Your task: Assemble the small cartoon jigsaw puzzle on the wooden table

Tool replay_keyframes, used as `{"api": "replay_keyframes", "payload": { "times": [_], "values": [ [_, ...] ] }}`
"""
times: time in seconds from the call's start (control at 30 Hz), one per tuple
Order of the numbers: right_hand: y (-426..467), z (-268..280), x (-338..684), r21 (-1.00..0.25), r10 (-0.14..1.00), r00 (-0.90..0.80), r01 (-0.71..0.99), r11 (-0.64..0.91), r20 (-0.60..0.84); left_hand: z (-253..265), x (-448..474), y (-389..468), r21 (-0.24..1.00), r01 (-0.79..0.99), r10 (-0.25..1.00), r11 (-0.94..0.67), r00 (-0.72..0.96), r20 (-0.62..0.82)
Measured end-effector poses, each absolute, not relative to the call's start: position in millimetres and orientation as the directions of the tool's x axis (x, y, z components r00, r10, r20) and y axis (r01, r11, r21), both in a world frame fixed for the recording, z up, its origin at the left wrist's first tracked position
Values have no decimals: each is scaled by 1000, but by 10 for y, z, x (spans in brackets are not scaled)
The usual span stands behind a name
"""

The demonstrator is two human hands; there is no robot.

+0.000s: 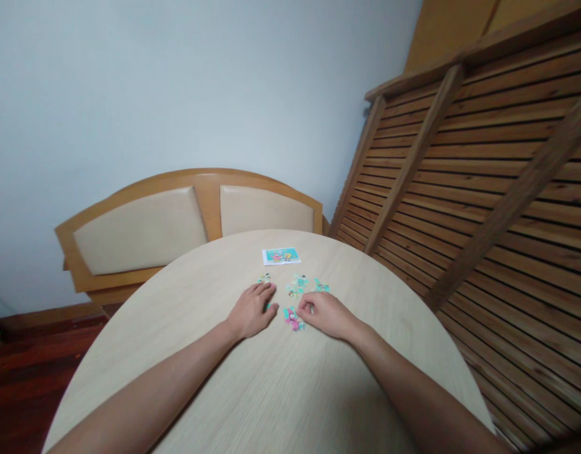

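Note:
My left hand (pixel 253 309) lies palm down on the table with its fingers spread. Its fingertips reach a small pile of yellow and dark puzzle pieces (pixel 265 278), and a bit of turquoise shows by the thumb. My right hand (pixel 325 313) has thumb and forefinger pinched together at the right side of a partly joined cluster of pink and turquoise puzzle pieces (pixel 294 319). Whatever is between those fingertips is too small to make out. Loose turquoise puzzle pieces (pixel 299 282) lie beyond both hands, with more turquoise pieces (pixel 322 285) behind the right knuckles.
A picture card (pixel 281 255) with pink and yellow cartoon figures lies farther back on the round wooden table (pixel 214 391). Behind the table stands a padded headboard (pixel 143 230) against the wall. A slatted wooden frame (pixel 460 183) leans along the right side.

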State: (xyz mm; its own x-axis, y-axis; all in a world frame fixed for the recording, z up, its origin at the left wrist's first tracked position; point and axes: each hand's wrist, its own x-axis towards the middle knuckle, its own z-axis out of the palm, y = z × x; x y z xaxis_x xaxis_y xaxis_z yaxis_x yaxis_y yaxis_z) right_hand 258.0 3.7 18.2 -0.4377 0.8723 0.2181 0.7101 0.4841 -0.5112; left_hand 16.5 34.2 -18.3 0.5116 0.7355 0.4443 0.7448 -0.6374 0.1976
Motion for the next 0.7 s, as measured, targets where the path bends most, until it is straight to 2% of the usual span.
{"api": "replay_keyframes", "payload": {
  "times": [0.23,0.37,0.47,0.7],
  "values": [
    [20,170,2570,-486,848,-475,699,525,235,-144,182,318,202,631,644,-749,623,443],
    [-19,175,2525,-419,734,-589,604,678,339,-54,206,273,219,569,600,-793,667,441],
    [-24,163,2510,-378,676,-659,564,734,330,-4,218,247,214,576,605,-789,670,429],
    [30,191,2606,-374,695,-663,591,715,279,29,242,228,266,633,680,-727,607,412]
  ]
}}
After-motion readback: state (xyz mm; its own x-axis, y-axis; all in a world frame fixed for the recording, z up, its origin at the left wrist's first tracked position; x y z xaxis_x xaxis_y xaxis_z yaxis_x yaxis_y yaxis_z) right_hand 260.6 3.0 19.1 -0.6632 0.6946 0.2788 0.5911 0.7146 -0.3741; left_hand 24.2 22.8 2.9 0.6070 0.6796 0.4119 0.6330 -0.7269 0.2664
